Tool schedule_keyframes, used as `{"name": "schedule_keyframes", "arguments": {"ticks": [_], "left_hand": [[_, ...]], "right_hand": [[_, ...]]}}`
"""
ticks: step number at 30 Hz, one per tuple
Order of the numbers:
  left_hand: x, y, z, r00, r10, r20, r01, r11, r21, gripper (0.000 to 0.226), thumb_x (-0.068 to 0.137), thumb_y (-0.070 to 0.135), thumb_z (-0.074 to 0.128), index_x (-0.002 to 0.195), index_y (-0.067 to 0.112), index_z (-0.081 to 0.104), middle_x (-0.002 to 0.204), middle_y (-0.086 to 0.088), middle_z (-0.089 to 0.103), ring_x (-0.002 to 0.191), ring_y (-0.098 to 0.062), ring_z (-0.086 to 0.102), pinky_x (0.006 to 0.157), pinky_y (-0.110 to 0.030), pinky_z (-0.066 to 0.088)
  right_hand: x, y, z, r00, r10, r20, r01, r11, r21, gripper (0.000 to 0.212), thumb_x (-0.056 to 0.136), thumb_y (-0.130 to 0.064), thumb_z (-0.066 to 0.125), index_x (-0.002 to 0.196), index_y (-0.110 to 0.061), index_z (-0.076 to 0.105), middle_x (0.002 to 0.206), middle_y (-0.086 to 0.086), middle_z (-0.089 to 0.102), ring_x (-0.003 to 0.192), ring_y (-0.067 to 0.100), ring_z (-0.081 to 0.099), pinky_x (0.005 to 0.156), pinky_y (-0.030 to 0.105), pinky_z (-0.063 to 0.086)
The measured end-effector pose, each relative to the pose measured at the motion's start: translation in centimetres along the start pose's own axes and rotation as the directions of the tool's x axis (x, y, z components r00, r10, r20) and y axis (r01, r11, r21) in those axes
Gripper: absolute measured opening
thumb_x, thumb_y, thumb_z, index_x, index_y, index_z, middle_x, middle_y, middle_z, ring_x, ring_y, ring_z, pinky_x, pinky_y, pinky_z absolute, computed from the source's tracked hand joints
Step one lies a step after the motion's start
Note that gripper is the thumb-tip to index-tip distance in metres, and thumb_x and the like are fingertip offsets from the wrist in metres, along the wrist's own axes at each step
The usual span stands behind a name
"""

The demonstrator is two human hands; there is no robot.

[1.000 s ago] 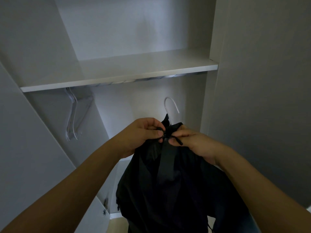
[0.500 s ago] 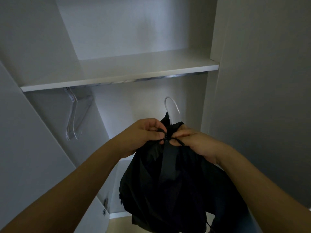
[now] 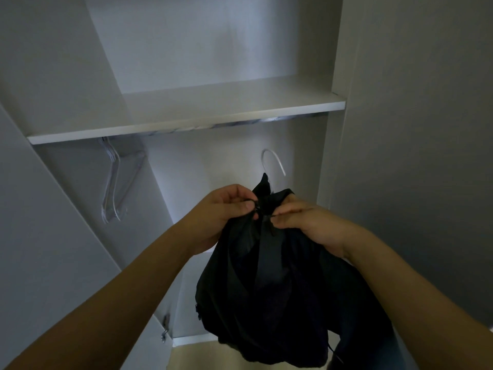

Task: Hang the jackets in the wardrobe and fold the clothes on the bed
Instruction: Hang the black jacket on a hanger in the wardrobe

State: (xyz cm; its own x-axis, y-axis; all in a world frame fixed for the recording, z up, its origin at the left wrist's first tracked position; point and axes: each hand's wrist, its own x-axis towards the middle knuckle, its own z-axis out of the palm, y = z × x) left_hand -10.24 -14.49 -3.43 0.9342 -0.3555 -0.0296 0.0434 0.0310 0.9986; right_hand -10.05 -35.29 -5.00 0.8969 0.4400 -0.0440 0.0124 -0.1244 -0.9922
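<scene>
Up in the wardrobe (image 3: 66, 76): two clear empty hangers (image 3: 114, 188) hang from the rail (image 3: 240, 122) on the left, under the shelf (image 3: 186, 116).
Left hand (image 3: 224, 212): its fingers (image 3: 244, 206) are curled tight and pinch the black jacket (image 3: 280, 289) at the neck, by the zipper.
Jacket: it sits on a white hanger; only the hook (image 3: 272, 161) shows, poking up above both hands and not touching the rail.
Right hand (image 3: 306, 222): its fingers (image 3: 282, 217) pinch the small zipper pull, touching the collar.
Done: the jacket looks to be on its hanger.
Left to do: I think close the top, hook it on the rail, then fold the clothes on the bed, which I cannot see.
</scene>
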Motion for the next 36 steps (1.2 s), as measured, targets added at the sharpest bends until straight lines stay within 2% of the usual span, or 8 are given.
{"name": "schedule_keyframes", "arguments": {"ticks": [9, 15, 24, 27, 33, 34, 35, 36], "left_hand": [[-0.1, 0.2, 0.5, 0.999, -0.048, 0.015, 0.047, 0.994, 0.096, 0.015, 0.092, -0.002, 0.057, 0.094, 0.008, 0.067, 0.082, -0.009, 0.071, 0.077, -0.016, 0.068, 0.069, -0.021, 0.054], [-0.3, 0.5, 0.5, 0.998, -0.044, 0.04, 0.039, 0.992, 0.121, 0.013, 0.09, -0.001, 0.06, 0.092, 0.009, 0.068, 0.081, -0.009, 0.071, 0.076, -0.017, 0.068, 0.07, -0.023, 0.055], [-0.5, 0.6, 0.4, 0.997, 0.002, 0.08, -0.022, 0.968, 0.252, 0.015, 0.089, -0.002, 0.063, 0.088, 0.012, 0.067, 0.077, -0.009, 0.07, 0.075, -0.018, 0.067, 0.072, -0.024, 0.055], [-0.5, 0.6, 0.4, 0.994, 0.019, 0.105, -0.049, 0.954, 0.295, 0.015, 0.089, -0.001, 0.064, 0.088, 0.013, 0.067, 0.081, -0.009, 0.071, 0.078, -0.018, 0.068, 0.075, -0.026, 0.056], [-0.8, 0.4, 0.4, 0.992, 0.063, 0.113, -0.091, 0.96, 0.265, 0.016, 0.09, -0.003, 0.062, 0.091, 0.012, 0.066, 0.088, -0.005, 0.071, 0.085, -0.016, 0.067, 0.081, -0.025, 0.053], [-1.0, 0.3, 0.4, 0.991, 0.09, 0.098, -0.119, 0.93, 0.347, 0.016, 0.09, 0.0, 0.063, 0.092, 0.015, 0.066, 0.092, 0.0, 0.07, 0.089, -0.013, 0.066, 0.083, -0.024, 0.051], [-1.2, 0.1, 0.4, 0.984, 0.167, 0.065, -0.176, 0.836, 0.52, 0.015, 0.09, 0.006, 0.064, 0.096, 0.019, 0.065, 0.099, 0.005, 0.066, 0.095, -0.011, 0.062, 0.087, -0.023, 0.046], [-1.6, -0.4, 0.6, 0.956, 0.292, 0.041, -0.233, 0.665, 0.71, 0.013, 0.089, 0.014, 0.065, 0.099, 0.021, 0.063, 0.106, 0.007, 0.06, 0.1, -0.011, 0.055, 0.09, -0.025, 0.041]], "right_hand": [[-0.6, -0.4, 0.1, 0.999, 0.029, 0.041, -0.03, 0.999, 0.031, 0.019, 0.087, -0.008, 0.067, 0.076, -0.02, 0.077, 0.095, -0.007, 0.054, 0.088, 0.004, 0.063, 0.074, 0.012, 0.047], [-0.7, -0.6, 0.0, 0.991, 0.017, 0.129, -0.025, 0.998, 0.063, 0.03, 0.088, -0.004, 0.063, 0.068, -0.021, 0.078, 0.071, -0.017, 0.066, 0.076, 0.001, 0.066, 0.07, 0.011, 0.051], [-0.4, -0.4, 0.0, 0.993, 0.02, 0.117, -0.029, 0.997, 0.076, 0.023, 0.085, -0.012, 0.067, 0.069, -0.024, 0.078, 0.076, -0.018, 0.065, 0.08, 0.005, 0.067, 0.073, 0.018, 0.051], [-0.3, -0.2, -0.1, 0.996, 0.014, 0.086, -0.024, 0.994, 0.111, 0.018, 0.084, -0.014, 0.069, 0.07, -0.021, 0.078, 0.081, -0.014, 0.064, 0.083, 0.009, 0.066, 0.08, 0.023, 0.052], [-0.6, -0.1, 0.2, 0.99, -0.092, 0.103, 0.076, 0.985, 0.154, 0.02, 0.083, -0.021, 0.064, 0.071, -0.027, 0.078, 0.075, -0.015, 0.071, 0.076, 0.002, 0.068, 0.068, 0.013, 0.052], [-0.6, -0.1, 0.3, 0.989, -0.102, 0.109, 0.086, 0.987, 0.138, 0.025, 0.087, -0.019, 0.061, 0.071, -0.028, 0.078, 0.075, -0.016, 0.071, 0.076, 0.002, 0.068, 0.068, 0.011, 0.051], [-0.5, -0.1, 0.3, 0.989, -0.106, 0.108, 0.093, 0.989, 0.119, 0.028, 0.09, -0.018, 0.059, 0.072, -0.029, 0.078, 0.076, -0.015, 0.071, 0.077, 0.001, 0.068, 0.068, 0.011, 0.05], [-0.5, -0.1, 0.3, 0.99, -0.102, 0.097, 0.093, 0.991, 0.101, 0.03, 0.092, -0.019, 0.059, 0.073, -0.03, 0.078, 0.079, -0.014, 0.071, 0.078, 0.001, 0.068, 0.069, 0.01, 0.05]]}}
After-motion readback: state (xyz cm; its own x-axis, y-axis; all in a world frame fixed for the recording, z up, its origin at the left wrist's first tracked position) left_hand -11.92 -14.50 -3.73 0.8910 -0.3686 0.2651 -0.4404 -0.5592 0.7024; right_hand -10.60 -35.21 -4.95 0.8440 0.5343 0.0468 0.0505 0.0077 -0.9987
